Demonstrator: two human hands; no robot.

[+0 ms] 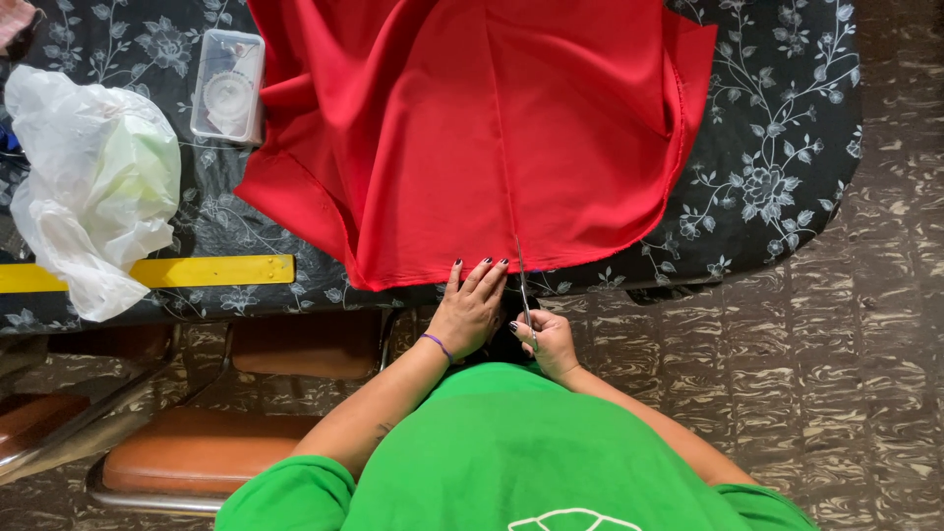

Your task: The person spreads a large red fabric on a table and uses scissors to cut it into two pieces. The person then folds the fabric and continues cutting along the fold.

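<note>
Red cloth [482, 128] is lying spread on the bench [777, 167], hanging over its near edge. I am pressing my left grip [470, 307] flat and open on it. My right grip [547, 339] is squeezing scissors [524, 290], blades at the cloth's edge.

One red cloth [472, 128], one scissors [524, 290], one yellow ruler [211, 270], one plastic bag [88, 187], one clear box [228, 87].

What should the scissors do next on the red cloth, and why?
Probably one short snip forward along the crease. The scissors in the right hand sit at the near edge of the red cloth, and the left hand presses that edge flat beside them.
</note>
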